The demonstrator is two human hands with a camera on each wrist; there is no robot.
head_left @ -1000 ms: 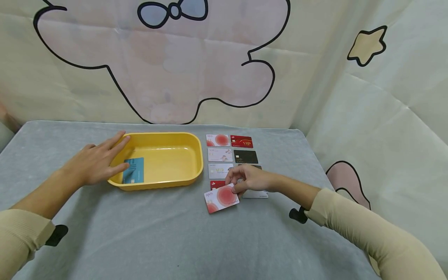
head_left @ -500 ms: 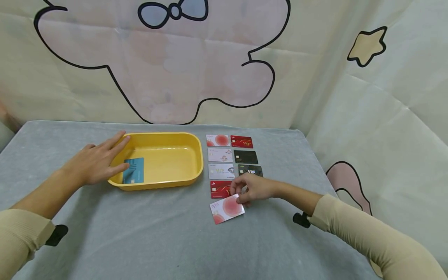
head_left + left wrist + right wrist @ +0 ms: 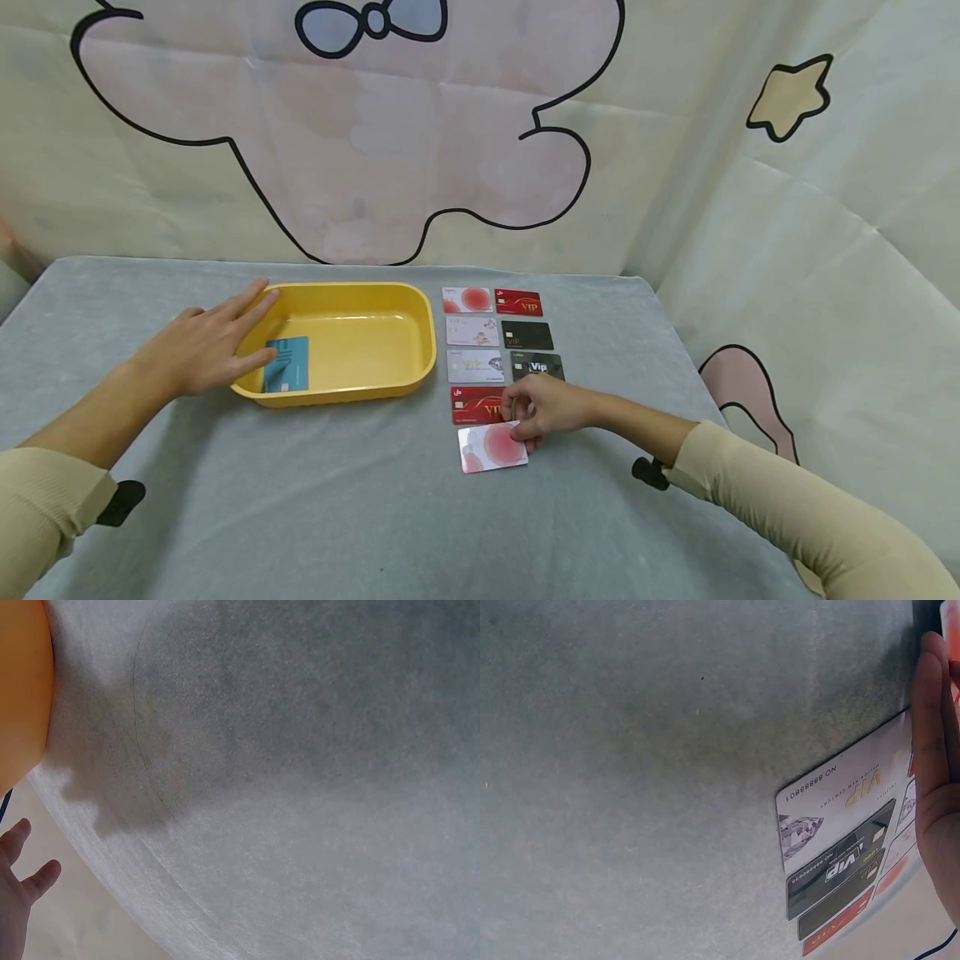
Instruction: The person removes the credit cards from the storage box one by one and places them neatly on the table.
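My right hand (image 3: 553, 407) pinches the right end of a white card with pink circles (image 3: 483, 450), just in front of a red VIP card (image 3: 474, 406) at the near end of two card columns. A white VIP card with a diamond (image 3: 847, 787) lies beside that hand in the right wrist view; the hand hides it in the head view. At left, my left hand (image 3: 206, 346) rests, fingers spread, on the left rim of a yellow tray (image 3: 367, 342). A blue card (image 3: 292, 367) lies inside the tray, at its left end.
Farther back lie a pink-circled card (image 3: 467, 300), another red VIP card (image 3: 518, 302), two pale cards (image 3: 471, 332) and two dark cards (image 3: 527, 335). Grey cloth (image 3: 337, 500) covers the table, and a printed curtain (image 3: 412, 142) hangs behind it.
My right hand has brought the pink-circled card slightly right and nearer, then levelled it below the red VIP card, which is now more exposed. The left hand stays on the tray.
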